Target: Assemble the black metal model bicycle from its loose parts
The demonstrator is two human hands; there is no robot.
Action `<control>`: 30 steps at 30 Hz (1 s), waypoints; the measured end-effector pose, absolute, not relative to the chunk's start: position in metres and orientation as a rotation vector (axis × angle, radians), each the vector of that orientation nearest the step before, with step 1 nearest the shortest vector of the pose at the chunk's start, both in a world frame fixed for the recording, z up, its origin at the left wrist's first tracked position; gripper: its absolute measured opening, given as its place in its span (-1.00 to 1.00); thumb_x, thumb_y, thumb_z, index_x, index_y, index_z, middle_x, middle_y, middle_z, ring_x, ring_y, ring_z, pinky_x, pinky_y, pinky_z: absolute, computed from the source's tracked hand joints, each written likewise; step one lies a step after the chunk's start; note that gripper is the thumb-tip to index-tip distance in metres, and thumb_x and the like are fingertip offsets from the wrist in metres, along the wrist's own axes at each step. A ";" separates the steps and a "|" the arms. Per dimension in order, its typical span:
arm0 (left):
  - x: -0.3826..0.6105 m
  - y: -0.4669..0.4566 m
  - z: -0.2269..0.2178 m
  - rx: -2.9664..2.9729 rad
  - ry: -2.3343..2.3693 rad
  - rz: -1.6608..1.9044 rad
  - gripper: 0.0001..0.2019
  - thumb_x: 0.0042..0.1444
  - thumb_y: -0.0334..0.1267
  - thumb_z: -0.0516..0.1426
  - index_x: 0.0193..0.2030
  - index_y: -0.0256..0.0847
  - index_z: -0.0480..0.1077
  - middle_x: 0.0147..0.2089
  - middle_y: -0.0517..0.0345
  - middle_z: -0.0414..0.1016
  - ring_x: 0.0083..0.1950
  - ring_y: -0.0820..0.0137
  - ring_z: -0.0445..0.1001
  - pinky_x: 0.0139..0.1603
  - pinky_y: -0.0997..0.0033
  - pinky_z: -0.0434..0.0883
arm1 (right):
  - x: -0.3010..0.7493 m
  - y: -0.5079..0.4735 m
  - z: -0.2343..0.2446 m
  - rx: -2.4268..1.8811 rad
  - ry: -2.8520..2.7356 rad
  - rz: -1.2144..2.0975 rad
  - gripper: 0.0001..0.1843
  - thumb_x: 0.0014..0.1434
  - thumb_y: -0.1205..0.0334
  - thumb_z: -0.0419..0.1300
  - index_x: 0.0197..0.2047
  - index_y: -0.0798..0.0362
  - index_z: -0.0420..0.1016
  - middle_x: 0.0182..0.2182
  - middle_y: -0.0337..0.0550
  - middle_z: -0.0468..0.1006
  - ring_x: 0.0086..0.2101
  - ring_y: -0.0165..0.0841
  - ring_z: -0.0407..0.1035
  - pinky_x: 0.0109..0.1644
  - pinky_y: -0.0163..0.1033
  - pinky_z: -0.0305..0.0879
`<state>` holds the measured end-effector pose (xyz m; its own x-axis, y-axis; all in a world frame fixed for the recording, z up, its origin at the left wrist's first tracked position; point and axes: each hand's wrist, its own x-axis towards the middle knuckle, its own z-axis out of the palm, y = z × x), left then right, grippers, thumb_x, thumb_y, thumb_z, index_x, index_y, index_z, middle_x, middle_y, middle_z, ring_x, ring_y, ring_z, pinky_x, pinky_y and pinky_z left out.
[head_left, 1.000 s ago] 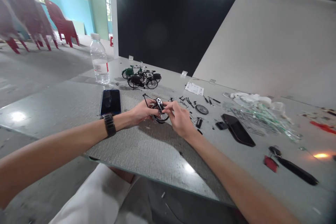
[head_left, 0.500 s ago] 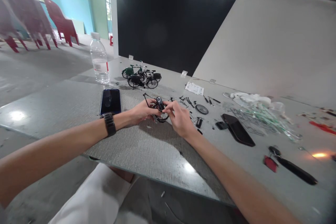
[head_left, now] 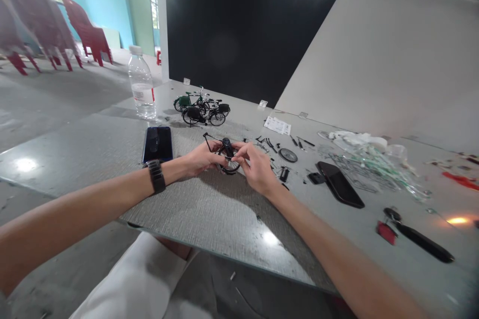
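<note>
The person's left hand (head_left: 204,158), a black band around its wrist (head_left: 155,176), and right hand (head_left: 254,169) meet over a half-built model bicycle (head_left: 226,155), held just above the bench (head_left: 209,229). The fingers (head_left: 239,152) of both hands are curled closed on it: the left grips the wheel and thin black frame from one side, and the right pinches in at the black part near the wheel's centre.

Just left of the left hand lies a dark blue phone (head_left: 157,144). To the right, small black loose parts (head_left: 271,145) and a small spoked wheel (head_left: 288,155) are scattered beside the right hand, with a black phone (head_left: 340,184) beyond them. Further right are a black-handled tool (head_left: 422,242) near a red tag (head_left: 386,233), and a clear plastic parts frame (head_left: 366,172). Toward the back of the bench, two finished model bicycles (head_left: 198,112) stand together near a plastic water bottle (head_left: 141,82), and a printed sheet (head_left: 277,125) lies off to their right. Red plastic chairs (head_left: 88,32) stand stacked across the floor, well away by the blue wall.
</note>
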<state>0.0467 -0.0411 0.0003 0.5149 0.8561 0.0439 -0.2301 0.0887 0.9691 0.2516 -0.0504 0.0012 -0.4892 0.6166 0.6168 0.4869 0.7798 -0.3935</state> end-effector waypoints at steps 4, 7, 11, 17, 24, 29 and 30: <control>0.047 -0.041 0.000 1.238 0.652 0.902 -0.62 -0.17 -0.53 0.34 -0.13 -0.28 0.53 -0.30 0.21 0.52 -0.47 0.57 0.42 -0.55 0.58 0.28 | 0.251 -0.052 0.000 -0.819 -2.187 0.162 -0.82 0.48 0.11 0.02 -0.16 -0.05 0.36 0.00 0.06 0.59 0.00 -0.18 0.53 0.01 -0.03 0.48; 0.049 -0.042 0.000 1.240 0.659 0.917 -0.62 -0.21 -0.53 0.36 -0.16 -0.30 0.52 -0.30 0.20 0.52 -0.42 0.51 0.49 -0.46 0.53 0.42 | 0.251 -0.053 -0.001 -0.812 -2.209 0.092 -0.83 0.48 0.14 0.02 -0.17 -0.05 0.36 0.01 0.06 0.59 -0.02 -0.19 0.52 0.00 -0.04 0.47; 0.050 -0.044 0.001 1.237 0.699 0.929 -0.59 -0.23 -0.51 0.38 -0.15 -0.31 0.51 -0.25 0.15 0.55 -0.36 0.45 0.54 -0.43 0.47 0.50 | 0.251 -0.054 -0.002 -0.838 -2.241 0.050 -0.82 0.47 0.15 0.03 -0.19 -0.05 0.36 0.05 0.05 0.60 -0.01 -0.18 0.53 0.00 -0.04 0.47; 0.049 -0.043 0.003 1.224 0.710 0.898 -0.63 -0.20 -0.51 0.39 -0.19 -0.30 0.49 -0.35 0.19 0.54 -0.43 0.51 0.48 -0.45 0.50 0.50 | 0.252 -0.054 -0.005 -0.820 -2.218 0.062 -0.81 0.46 0.12 0.05 -0.17 -0.07 0.45 -0.01 -0.01 0.66 0.00 -0.15 0.56 0.03 0.00 0.49; 0.048 -0.041 0.001 1.141 0.684 0.873 -0.68 -0.16 -0.54 0.35 -0.20 -0.33 0.52 -0.34 0.12 0.54 -0.35 0.42 0.53 -0.40 0.42 0.52 | 0.256 -0.050 -0.009 -0.760 -2.160 0.011 -0.78 0.45 0.10 0.09 -0.12 -0.11 0.57 -0.16 -0.12 0.72 0.01 -0.18 0.59 0.07 -0.02 0.55; 0.045 -0.039 0.003 1.101 0.694 0.844 -0.74 -0.10 -0.54 0.33 -0.21 -0.35 0.53 -0.29 0.07 0.55 -0.33 0.41 0.53 -0.39 0.40 0.51 | 0.262 -0.045 -0.009 -0.703 -2.160 0.003 -0.73 0.46 0.16 0.07 -0.01 -0.10 0.61 -0.09 -0.11 0.71 -0.04 -0.20 0.61 0.05 -0.03 0.59; 0.045 -0.039 0.004 1.093 0.698 0.845 -0.75 -0.10 -0.54 0.32 -0.22 -0.35 0.53 -0.30 0.07 0.55 -0.33 0.41 0.53 -0.39 0.40 0.51 | 0.262 -0.045 -0.007 -0.709 -2.164 0.003 -0.73 0.46 0.17 0.07 -0.01 -0.10 0.62 -0.06 -0.10 0.70 -0.03 -0.20 0.61 0.05 -0.02 0.58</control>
